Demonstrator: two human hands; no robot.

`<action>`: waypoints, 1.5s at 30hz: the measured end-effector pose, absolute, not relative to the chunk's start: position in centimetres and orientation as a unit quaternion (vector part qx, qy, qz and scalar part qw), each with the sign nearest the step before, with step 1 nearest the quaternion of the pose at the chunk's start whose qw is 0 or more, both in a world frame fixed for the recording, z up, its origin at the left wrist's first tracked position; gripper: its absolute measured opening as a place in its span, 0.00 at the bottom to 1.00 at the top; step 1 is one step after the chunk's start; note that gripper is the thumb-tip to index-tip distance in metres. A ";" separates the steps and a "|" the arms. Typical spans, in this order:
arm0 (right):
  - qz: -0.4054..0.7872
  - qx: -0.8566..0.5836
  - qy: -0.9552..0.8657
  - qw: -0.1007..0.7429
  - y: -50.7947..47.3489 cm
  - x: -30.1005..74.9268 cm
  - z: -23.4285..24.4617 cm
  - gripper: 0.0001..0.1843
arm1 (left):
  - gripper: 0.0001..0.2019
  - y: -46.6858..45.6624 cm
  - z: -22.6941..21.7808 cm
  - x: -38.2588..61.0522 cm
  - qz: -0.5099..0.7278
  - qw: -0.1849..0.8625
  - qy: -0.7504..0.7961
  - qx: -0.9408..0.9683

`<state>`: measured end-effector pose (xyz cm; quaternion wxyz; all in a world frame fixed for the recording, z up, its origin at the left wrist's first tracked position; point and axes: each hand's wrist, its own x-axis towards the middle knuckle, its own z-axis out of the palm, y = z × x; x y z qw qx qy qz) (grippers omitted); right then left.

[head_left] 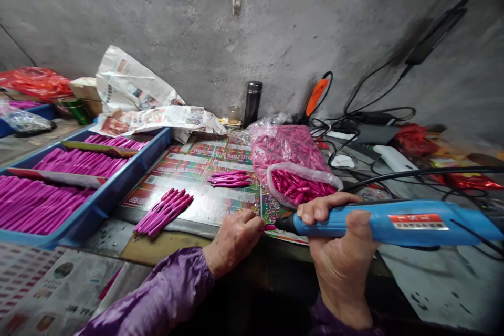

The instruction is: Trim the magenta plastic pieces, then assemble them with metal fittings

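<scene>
My right hand [342,252] is wrapped round a blue electric hand tool [394,222] held level, its black tip pointing left. My left hand [235,236] is closed in a pinch on a small pink piece [270,227] held against that tip, at the table's front edge. A loose bundle of pink pen barrels [163,212] lies to the left of my left hand. A smaller bundle [230,179] lies further back. An open plastic bag of pink parts [293,165] sits just behind my hands.
A blue tray [118,189] full of pink barrels stands at the left, with crumpled newspaper [145,100] behind it. A black flask [252,102], an orange-handled tool [317,97] and tangled black cables [378,115] lie along the grey wall. Printed sheets cover the table.
</scene>
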<state>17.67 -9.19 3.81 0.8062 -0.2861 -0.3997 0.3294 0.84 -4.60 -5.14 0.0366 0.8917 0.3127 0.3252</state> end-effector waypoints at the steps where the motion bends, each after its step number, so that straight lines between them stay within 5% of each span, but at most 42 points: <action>1: 0.328 -0.287 -0.398 0.807 -9.2 17.7 3.8 0.21 | 0.07 -4.6 -5.2 0.8 0.324 0.036 0.312 0.892; 20: 0.329 -0.288 -0.383 0.813 -9.9 17.9 3.5 0.19 | 0.13 -5.1 -4.5 0.7 0.300 -0.011 0.285 0.910; 45: 0.308 -0.292 -0.393 0.816 -10.5 18.2 3.9 0.20 | 0.07 -5.8 -4.0 0.3 0.360 -0.104 0.241 0.895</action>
